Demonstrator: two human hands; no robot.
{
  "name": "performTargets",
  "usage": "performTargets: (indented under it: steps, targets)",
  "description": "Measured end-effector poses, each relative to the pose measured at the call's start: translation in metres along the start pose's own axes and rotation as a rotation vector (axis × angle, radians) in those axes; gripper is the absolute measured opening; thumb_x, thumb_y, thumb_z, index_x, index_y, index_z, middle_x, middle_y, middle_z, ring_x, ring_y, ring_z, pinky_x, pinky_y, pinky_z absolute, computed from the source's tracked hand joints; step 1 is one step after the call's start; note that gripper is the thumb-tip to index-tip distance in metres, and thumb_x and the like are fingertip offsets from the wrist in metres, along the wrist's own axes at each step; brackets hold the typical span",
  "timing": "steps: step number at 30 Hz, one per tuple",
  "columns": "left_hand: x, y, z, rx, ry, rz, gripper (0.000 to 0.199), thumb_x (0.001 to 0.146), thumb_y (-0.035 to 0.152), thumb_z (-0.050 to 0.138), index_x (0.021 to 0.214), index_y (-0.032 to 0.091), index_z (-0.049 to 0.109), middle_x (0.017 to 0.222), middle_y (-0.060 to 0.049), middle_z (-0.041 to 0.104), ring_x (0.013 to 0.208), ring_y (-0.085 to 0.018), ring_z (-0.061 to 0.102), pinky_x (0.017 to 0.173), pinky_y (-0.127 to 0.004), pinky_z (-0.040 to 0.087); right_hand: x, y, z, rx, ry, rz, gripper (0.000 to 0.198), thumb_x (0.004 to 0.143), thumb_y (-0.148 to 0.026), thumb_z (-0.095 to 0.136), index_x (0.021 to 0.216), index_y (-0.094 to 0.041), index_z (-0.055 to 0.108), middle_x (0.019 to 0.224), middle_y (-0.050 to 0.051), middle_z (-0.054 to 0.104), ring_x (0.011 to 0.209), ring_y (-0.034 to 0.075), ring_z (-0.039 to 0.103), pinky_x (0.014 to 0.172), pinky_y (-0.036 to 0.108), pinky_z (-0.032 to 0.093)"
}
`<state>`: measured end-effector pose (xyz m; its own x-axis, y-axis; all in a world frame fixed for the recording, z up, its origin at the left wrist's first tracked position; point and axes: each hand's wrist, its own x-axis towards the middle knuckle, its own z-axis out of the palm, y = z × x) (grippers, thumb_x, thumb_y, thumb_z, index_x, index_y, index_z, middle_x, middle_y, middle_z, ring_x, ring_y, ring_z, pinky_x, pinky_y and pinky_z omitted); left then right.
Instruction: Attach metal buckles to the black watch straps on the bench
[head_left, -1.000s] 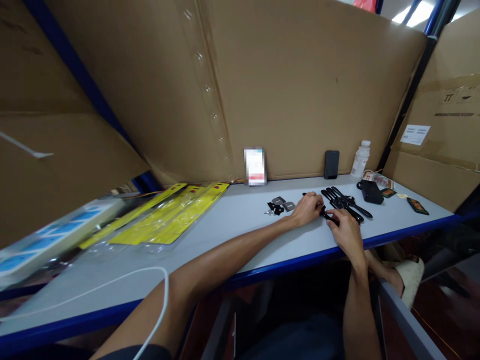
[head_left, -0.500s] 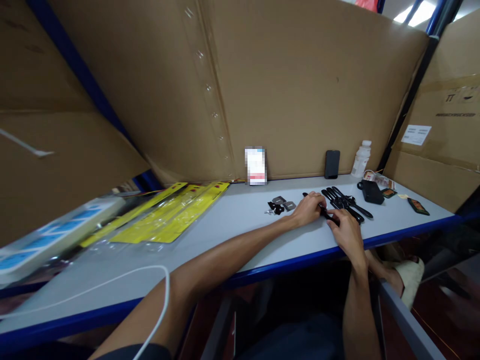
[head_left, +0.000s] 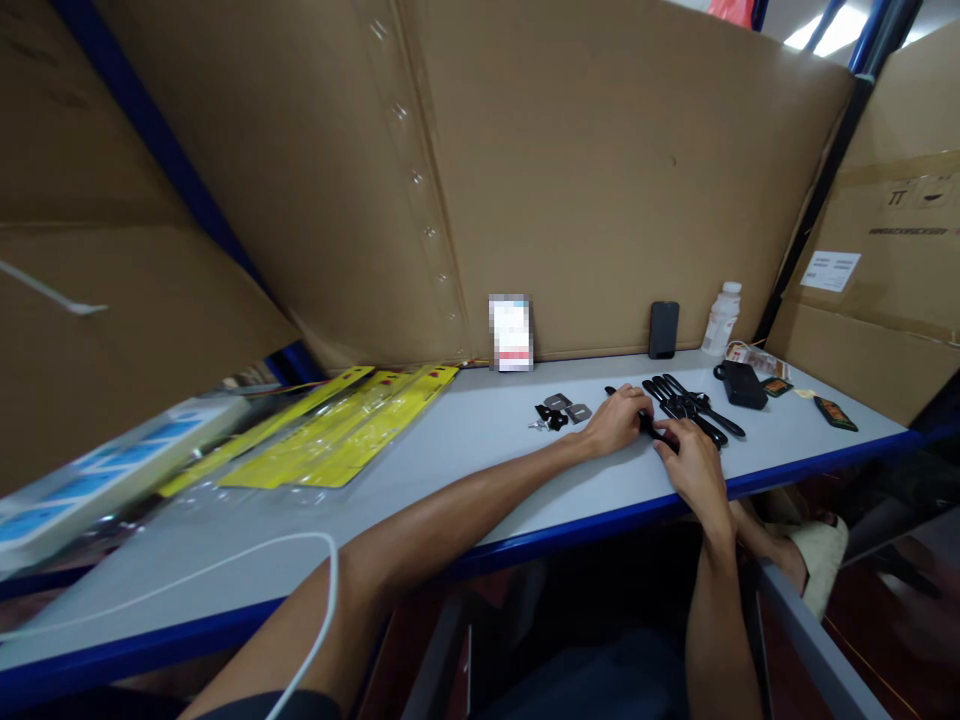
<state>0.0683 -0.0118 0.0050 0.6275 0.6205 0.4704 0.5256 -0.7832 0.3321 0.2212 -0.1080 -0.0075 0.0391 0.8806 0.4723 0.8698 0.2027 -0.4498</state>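
Black handle piece (head_left: 648, 426) slants between the hands, low over the table (head_left: 465, 440); left hand (head_left: 619, 415) has fingers closed around its middle, right hand (head_left: 690, 452) pinches the near end; work on it looks unfinished, stage unclear; bunch of black tools (head_left: 694, 408) at 3 o'clock from the hands, done or waiting, cannot tell; grey plates (head_left: 578, 412) loose at 9 o'clock, apparently unused; yellow packs (head_left: 349, 430) farther that way; dark phone (head_left: 664, 331) at 12, bottle (head_left: 721, 322) at 1; cardboard wall (head_left: 600, 200) behind.
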Motion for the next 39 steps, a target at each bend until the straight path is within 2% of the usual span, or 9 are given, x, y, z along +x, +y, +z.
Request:
performTargets:
  steps: [4, 6, 11, 17, 22, 24, 28, 33, 39]
  targets:
    - [-0.002, 0.005, -0.002, 0.017, 0.096, -0.158, 0.018, 0.096, 0.021, 0.056, 0.110, 0.019, 0.067, 0.110, -0.010, 0.065, 0.108, -0.025, 0.060, 0.096, -0.038, 0.051, -0.001, -0.001, 0.000, 0.000, 0.005, -0.003, 0.027, 0.093, -0.021, 0.057, 0.115, -0.023, 0.072, 0.108, 0.006, 0.070, 0.101, 0.023, 0.064, 0.092, 0.035, 0.045]
    - [-0.002, 0.007, -0.003, 0.042, 0.061, -0.203, 0.017, 0.099, 0.029, 0.055, 0.107, 0.019, 0.068, 0.102, -0.008, 0.065, 0.100, -0.024, 0.061, 0.089, -0.037, 0.052, 0.000, -0.001, 0.000, 0.003, 0.004, 0.005, 0.027, 0.093, -0.021, 0.057, 0.115, -0.023, 0.072, 0.108, 0.006, 0.070, 0.101, 0.023, 0.064, 0.092, 0.034, 0.045]
    - [-0.003, 0.008, -0.002, 0.093, -0.033, -0.011, 0.021, 0.101, 0.025, 0.051, 0.087, 0.019, 0.065, 0.097, -0.008, 0.064, 0.104, -0.023, 0.059, 0.092, -0.034, 0.049, 0.000, -0.003, -0.001, -0.016, -0.008, 0.019, 0.024, 0.093, -0.021, 0.059, 0.113, -0.023, 0.072, 0.108, 0.007, 0.070, 0.100, 0.023, 0.064, 0.090, 0.034, 0.045]
    - [-0.003, 0.006, 0.001, 0.093, 0.047, -0.173, 0.013, 0.099, 0.026, 0.055, 0.107, 0.020, 0.063, 0.099, -0.007, 0.064, 0.101, -0.024, 0.059, 0.087, -0.036, 0.050, 0.000, -0.001, 0.000, -0.012, -0.002, 0.003, 0.025, 0.094, -0.022, 0.057, 0.115, -0.022, 0.071, 0.108, 0.006, 0.070, 0.099, 0.022, 0.063, 0.091, 0.034, 0.045]
    - [-0.002, 0.004, 0.001, 0.106, -0.007, -0.079, 0.013, 0.097, 0.018, 0.053, 0.103, 0.020, 0.065, 0.103, -0.008, 0.063, 0.108, -0.024, 0.059, 0.092, -0.035, 0.049, 0.000, -0.001, 0.000, -0.002, 0.007, 0.006, 0.026, 0.093, -0.022, 0.057, 0.115, -0.023, 0.071, 0.108, 0.006, 0.070, 0.100, 0.023, 0.064, 0.091, 0.034, 0.045]
    - [-0.002, 0.006, 0.000, 0.117, 0.009, -0.120, 0.011, 0.099, 0.025, 0.056, 0.104, 0.020, 0.064, 0.103, -0.009, 0.064, 0.108, -0.025, 0.059, 0.092, -0.036, 0.049, 0.000, -0.001, 0.000, -0.002, 0.008, 0.002, 0.026, 0.093, -0.022, 0.057, 0.115, -0.023, 0.071, 0.108, 0.006, 0.070, 0.100, 0.023, 0.064, 0.091, 0.034, 0.045]
    - [-0.002, 0.014, -0.002, 0.218, 0.021, -0.273, 0.022, 0.101, 0.038, 0.056, 0.105, 0.018, 0.062, 0.105, -0.012, 0.065, 0.105, -0.029, 0.060, 0.091, -0.040, 0.049, 0.000, -0.001, 0.000, 0.008, 0.009, -0.006, 0.026, 0.092, -0.021, 0.057, 0.114, -0.023, 0.072, 0.106, 0.006, 0.070, 0.098, 0.022, 0.064, 0.091, 0.034, 0.046]
    - [-0.002, 0.019, -0.002, 0.304, -0.041, -0.207, 0.021, 0.103, 0.032, 0.050, 0.103, 0.016, 0.063, 0.111, -0.016, 0.066, 0.110, -0.030, 0.061, 0.093, -0.041, 0.049, 0.000, 0.000, 0.000, 0.000, 0.013, -0.004, 0.027, 0.091, -0.021, 0.058, 0.114, -0.023, 0.072, 0.107, 0.007, 0.071, 0.098, 0.022, 0.064, 0.090, 0.034, 0.046]
    - [-0.001, 0.020, -0.002, 0.286, -0.038, -0.265, 0.026, 0.103, 0.036, 0.050, 0.098, 0.014, 0.064, 0.106, -0.018, 0.068, 0.109, -0.033, 0.063, 0.094, -0.044, 0.049, 0.001, 0.000, 0.001, -0.016, -0.013, -0.013, 0.027, 0.093, -0.021, 0.058, 0.116, -0.021, 0.071, 0.109, 0.007, 0.070, 0.100, 0.022, 0.064, 0.091, 0.034, 0.045]
